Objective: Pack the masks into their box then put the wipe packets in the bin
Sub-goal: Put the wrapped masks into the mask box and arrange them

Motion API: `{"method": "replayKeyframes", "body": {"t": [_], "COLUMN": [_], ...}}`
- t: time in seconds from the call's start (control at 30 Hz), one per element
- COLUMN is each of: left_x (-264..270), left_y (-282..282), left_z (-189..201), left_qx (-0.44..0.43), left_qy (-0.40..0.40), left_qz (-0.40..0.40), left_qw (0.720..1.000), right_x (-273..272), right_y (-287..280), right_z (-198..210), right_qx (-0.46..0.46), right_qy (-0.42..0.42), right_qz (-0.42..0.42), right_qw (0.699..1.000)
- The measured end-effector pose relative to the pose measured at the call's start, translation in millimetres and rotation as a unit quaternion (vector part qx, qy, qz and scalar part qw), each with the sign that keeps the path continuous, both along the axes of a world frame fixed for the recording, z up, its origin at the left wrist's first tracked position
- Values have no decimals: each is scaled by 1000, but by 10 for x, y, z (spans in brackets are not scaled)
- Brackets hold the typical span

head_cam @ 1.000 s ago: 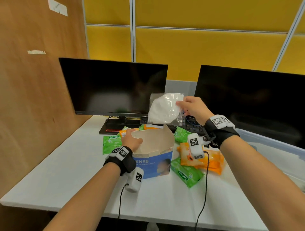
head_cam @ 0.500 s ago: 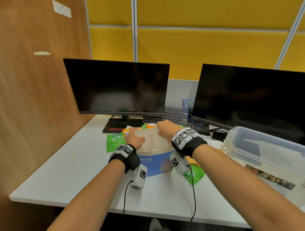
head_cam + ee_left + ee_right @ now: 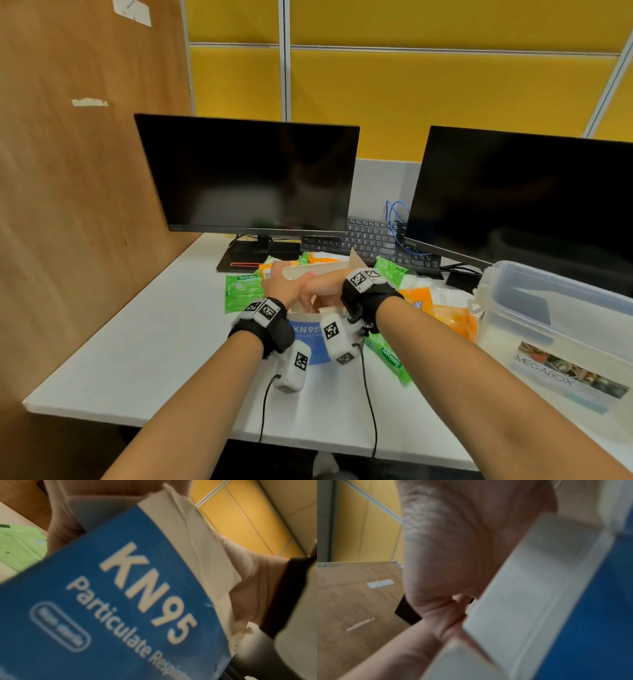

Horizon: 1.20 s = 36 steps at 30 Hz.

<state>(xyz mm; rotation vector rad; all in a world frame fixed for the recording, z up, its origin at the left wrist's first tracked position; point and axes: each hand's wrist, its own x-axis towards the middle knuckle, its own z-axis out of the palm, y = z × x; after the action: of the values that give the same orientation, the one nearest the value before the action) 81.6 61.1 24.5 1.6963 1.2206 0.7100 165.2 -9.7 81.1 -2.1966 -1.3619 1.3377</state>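
The blue KN95 mask box (image 3: 308, 334) stands open on the white desk, its lid flap (image 3: 354, 262) raised at the back. My left hand (image 3: 284, 287) grips the box's left rim; the box front (image 3: 120, 601) fills the left wrist view. My right hand (image 3: 325, 286) reaches down into the box mouth, and its fingertips are hidden inside. The right wrist view shows only my palm (image 3: 445, 547) and a white box flap (image 3: 522, 601). No mask shows in that hand. Green wipe packets (image 3: 239, 291) (image 3: 390, 356) and orange ones (image 3: 445, 315) lie around the box.
A clear plastic bin (image 3: 555, 291) stands at the right of the desk. White wrapped items (image 3: 423, 282) lie behind the orange packets. Two dark monitors (image 3: 253, 178) and a keyboard (image 3: 370, 240) stand at the back. A wooden partition (image 3: 68, 205) closes the left side.
My right hand brought a wrapped white mask down from in front of the monitor into the box, and the mask is now out of sight. My left hand stayed on the box.
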Motion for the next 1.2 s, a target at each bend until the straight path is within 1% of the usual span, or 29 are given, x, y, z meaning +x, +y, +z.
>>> {"method": "replayKeyframes", "body": {"t": [0.07, 0.1, 0.13, 0.17, 0.2, 0.23, 0.27, 0.3, 0.33, 0.37, 0.4, 0.43, 0.47, 0.53, 0.6, 0.63, 0.67, 0.7, 0.8, 0.9, 1.03, 1.07, 1.13, 1.2], "left_x": [4, 7, 14, 23, 32, 39, 48, 58, 74, 92, 108, 125, 143, 166, 185, 194, 202, 210, 242, 257, 237, 234, 235, 237], "left_y": [18, 24, 37, 50, 50, 49, 50, 64, 79, 88, 95, 112, 129, 170, 227, 258, 276, 290, 332, 364, 380, 380, 379, 367], "left_z": [1, 5, 3, 2, 6, 11, 20, 21, 24, 24, 29, 28, 26, 22, 18, 8, 9, 9, 12, -7, -26, -28, -28, -26], "left_qx": [4, 4, 4, 4, 2, 1, 3, 6, 9, 14, 14, 10, 7, 5, 11, 14, 20, 25, 27, 27, 24, 23, 25, 24], "left_qy": [18, 28, 34, 40, 44, 48, 50, 54, 55, 58, 58, 60, 57, 55, 59, 62, 64, 66, 64, 62, 51, 49, 50, 49], "left_qz": [-3, -3, -3, -1, -1, 0, 0, -1, -2, -3, -4, -5, -6, -9, -13, -15, -17, -20, -22, -30, -36, -38, -42, -42], "left_qw": [1000, 1000, 999, 999, 999, 999, 999, 999, 998, 998, 998, 998, 998, 998, 998, 998, 998, 997, 997, 997, 998, 998, 998, 998], "right_x": [51, 98, 171, 226, 326, 453, 597, 747, 917, 1068, 1223, 1338, 1446, 1502, 1552, 1560, 1664, 1649, 1157, 963, 1119, 1094, 1014, 893], "right_y": [-81, -126, -155, -225, -238, -247, -260, -281, -267, -254, -239, -226, -188, -152, -56, -2, 139, 192, -34, -230, -30, -16, -69, -192], "right_z": [26, 55, 97, 210, 271, 337, 403, 444, 433, 374, 259, 120, -48, -320, -538, -594, -708, -684, -255, -91, -321, -295, -171, -1], "right_qx": [-23, -18, 4, 39, 117, 183, 259, 323, 354, 350, 324, 280, 230, 156, 130, 120, 111, 96, 76, 57, 47, 38, 28, 21], "right_qy": [70, 80, 81, 58, 70, 130, 189, 186, 151, 86, 18, -47, -91, -155, -226, -241, -240, -249, -247, -290, -325, -322, -288, -296], "right_qz": [-14, -14, 5, 16, -17, -85, -157, -219, -276, -316, -331, -330, -315, -249, -191, -169, -165, -151, -137, -101, -110, -111, -119, -117], "right_qw": [997, 997, 997, 997, 990, 971, 934, 902, 881, 878, 886, 900, 916, 943, 947, 948, 950, 952, 956, 950, 938, 939, 950, 948]}}
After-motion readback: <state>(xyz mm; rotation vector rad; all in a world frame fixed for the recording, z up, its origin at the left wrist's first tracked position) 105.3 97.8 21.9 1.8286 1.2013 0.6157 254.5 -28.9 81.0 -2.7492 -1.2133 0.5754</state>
